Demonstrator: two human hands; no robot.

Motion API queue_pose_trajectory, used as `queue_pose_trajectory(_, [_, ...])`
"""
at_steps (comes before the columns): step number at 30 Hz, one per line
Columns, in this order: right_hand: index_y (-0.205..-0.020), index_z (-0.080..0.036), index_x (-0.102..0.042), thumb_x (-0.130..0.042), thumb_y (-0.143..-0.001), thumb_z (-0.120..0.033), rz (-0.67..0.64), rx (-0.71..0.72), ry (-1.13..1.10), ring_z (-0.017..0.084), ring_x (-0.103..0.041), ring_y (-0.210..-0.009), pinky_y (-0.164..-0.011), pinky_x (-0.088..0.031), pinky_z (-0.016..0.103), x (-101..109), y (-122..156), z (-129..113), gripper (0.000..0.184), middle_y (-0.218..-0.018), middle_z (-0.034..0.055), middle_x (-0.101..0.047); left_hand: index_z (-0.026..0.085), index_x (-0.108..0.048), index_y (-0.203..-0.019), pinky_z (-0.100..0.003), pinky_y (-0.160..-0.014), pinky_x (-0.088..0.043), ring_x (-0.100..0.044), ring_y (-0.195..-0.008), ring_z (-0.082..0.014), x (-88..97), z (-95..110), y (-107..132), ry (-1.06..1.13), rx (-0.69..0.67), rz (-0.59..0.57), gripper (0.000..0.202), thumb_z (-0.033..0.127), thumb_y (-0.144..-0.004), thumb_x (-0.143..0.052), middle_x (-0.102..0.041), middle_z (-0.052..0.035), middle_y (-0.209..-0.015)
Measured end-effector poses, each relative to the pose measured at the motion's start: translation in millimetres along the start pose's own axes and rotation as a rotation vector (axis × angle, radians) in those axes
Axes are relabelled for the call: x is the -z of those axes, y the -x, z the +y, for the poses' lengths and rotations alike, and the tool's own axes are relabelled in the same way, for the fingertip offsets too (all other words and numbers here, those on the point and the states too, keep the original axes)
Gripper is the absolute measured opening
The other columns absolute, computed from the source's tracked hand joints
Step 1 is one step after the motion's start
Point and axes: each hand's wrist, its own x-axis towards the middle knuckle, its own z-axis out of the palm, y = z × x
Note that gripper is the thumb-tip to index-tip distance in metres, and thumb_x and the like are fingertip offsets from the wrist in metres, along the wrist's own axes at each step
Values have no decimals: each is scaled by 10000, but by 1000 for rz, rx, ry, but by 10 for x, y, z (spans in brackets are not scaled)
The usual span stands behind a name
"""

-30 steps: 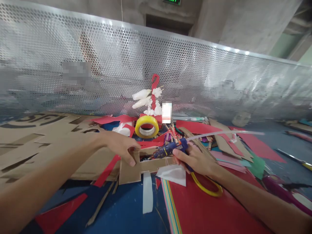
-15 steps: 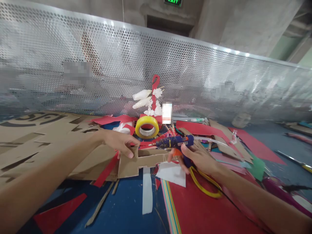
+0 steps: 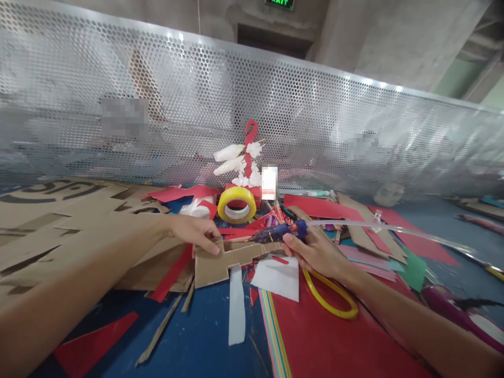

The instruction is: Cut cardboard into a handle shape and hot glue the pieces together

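My left hand (image 3: 199, 234) is closed on the left end of a cut cardboard piece (image 3: 212, 266), thumb in front and fingers behind. In my right hand (image 3: 315, 249) is a blue hot glue gun (image 3: 277, 231), its nozzle pointing left along the cardboard's upper edge. A long clear glue stick (image 3: 366, 226) sticks out of its back end. Whether the nozzle touches the cardboard I cannot tell. Just behind stands a roll of tape with a yellow rim (image 3: 225, 206). A white paper piece (image 3: 277, 281) and a white strip (image 3: 237, 310) lie below the cardboard.
Large cardboard sheets (image 3: 79, 236) cover the left side. At right are a stack of red paper (image 3: 334, 341), a yellow handle loop (image 3: 331, 304) and a purple tool (image 3: 452, 315). A perforated metal panel (image 3: 307, 115) stands behind a white-and-red ornament (image 3: 249, 157).
The glue gun has turned and dipped slightly, and my right-hand grip has shifted. More of the glue stick now shows, reaching far right. The cardboard piece has tilted, its right end higher.
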Motion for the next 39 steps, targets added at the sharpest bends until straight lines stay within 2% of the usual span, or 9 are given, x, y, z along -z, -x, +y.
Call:
queue_pose_trajectory(4, [-760, -228, -666, -461, -954, -663, -13, 18, 66, 156, -476, -487, -557, -411, 298, -8, 31, -76, 518, -467, -22, -450, 198, -731, -1001, -256, -596, -570, -673, -672, -161, 8, -26, -6, 63, -9, -18, 411, 562, -811, -738, -739, -30, -831])
queue_pose_trajectory(9, [-638, -239, -528, -563, -917, -604, 95, 54, 217, 182, -507, -567, -571, -398, 315, -58, 59, -36, 460, -591, 17, -524, 198, -719, -1071, -223, -514, -552, -688, -695, -165, -39, -11, -50, 131, -17, -40, 401, 517, -830, -740, -756, -49, -902])
queue_pose_trajectory(15, [-897, -237, -627, -486, -982, -570, -113, 176, 219, 193, -584, -752, -702, -449, 304, -102, 77, -19, 372, -847, 28, -651, 183, -731, -963, -211, -474, -554, -647, -586, -139, -109, -5, -135, 106, 16, 15, 370, 518, -810, -760, -731, -20, -774])
queue_pose_trajectory(22, [-682, -222, -515, -529, -944, -584, 24, 99, 254, 173, -516, -652, -653, -409, 302, -207, 62, 3, 447, -676, 7, -553, 163, -754, -859, -213, -465, -555, -615, -542, -134, -102, -48, -177, 71, 17, 23, 403, 556, -773, -776, -693, -13, -676])
queue_pose_trajectory(24, [-691, -220, -546, -519, -940, -590, -18, 74, 196, 171, -522, -649, -632, -411, 295, -222, 64, 12, 447, -691, 12, -572, 156, -758, -862, -218, -468, -556, -609, -531, -130, -101, -47, -180, 68, 23, 24, 420, 565, -767, -775, -693, -15, -673])
queue_pose_trajectory(28, [-865, -204, -660, -500, -930, -623, -69, 80, 32, 169, -553, -692, -610, -440, 276, -255, 59, 45, 453, -820, 33, -647, 153, -763, -881, -226, -473, -559, -610, -532, -130, -105, -27, -182, 68, 34, 27, 447, 579, -744, -784, -700, -18, -679])
queue_pose_trajectory(32, [-687, -201, -532, -519, -937, -606, -35, 39, 53, 127, -486, -572, -518, -387, 245, -273, 40, 88, 476, -628, -1, -536, 154, -765, -877, -227, -476, -555, -618, -544, -133, -103, -25, -182, 73, 27, 18, 446, 580, -747, -780, -714, -28, -700])
queue_pose_trajectory(34, [-670, -208, -480, -521, -935, -624, 2, 45, 58, 110, -450, -520, -478, -360, 234, -271, 36, 116, 495, -582, -20, -482, 157, -768, -889, -225, -481, -557, -620, -546, -132, -100, -35, -184, 82, 23, 15, 437, 573, -752, -781, -716, -25, -701])
queue_pose_trajectory(39, [-809, -177, -614, -473, -894, -759, -112, -23, -152, 99, -449, -421, -416, -391, 227, -281, 36, 211, 604, -524, -41, -462, 163, -770, -906, -239, -495, -566, -623, -547, -137, -93, -72, -199, 75, -7, 6, 423, 567, -779, -764, -712, -20, -691])
